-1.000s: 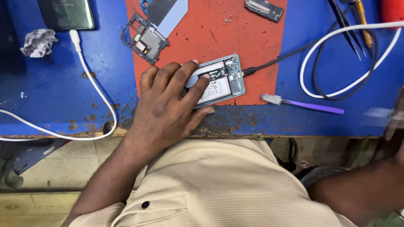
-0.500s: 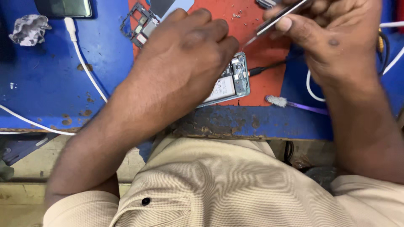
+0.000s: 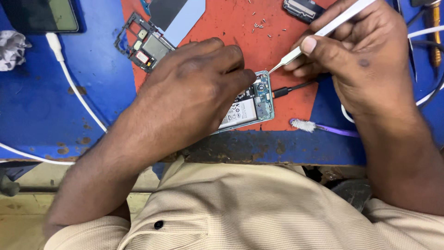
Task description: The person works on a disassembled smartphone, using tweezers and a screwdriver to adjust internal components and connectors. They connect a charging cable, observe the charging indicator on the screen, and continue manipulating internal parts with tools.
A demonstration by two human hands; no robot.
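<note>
While the opened phone (image 3: pixel 252 104) lies on the red mat (image 3: pixel 222 28) near the tabletop's (image 3: pixel 55 115) front edge, the left hand (image 3: pixel 194 88) rests flat over it, fingers pressing its top end and covering most of the body. Right hand (image 3: pixel 351 60) pinches white tweezers (image 3: pixel 323 32), their tip just beside the phone's upper corner. A black cable (image 3: pixel 293 88) plugs into the phone's right side. Nearby lie a purple-handled brush (image 3: pixel 319 127), a detached inner frame (image 3: pixel 145 46), loose screws (image 3: pixel 259 25) and a white cable (image 3: pixel 74 88).
</note>
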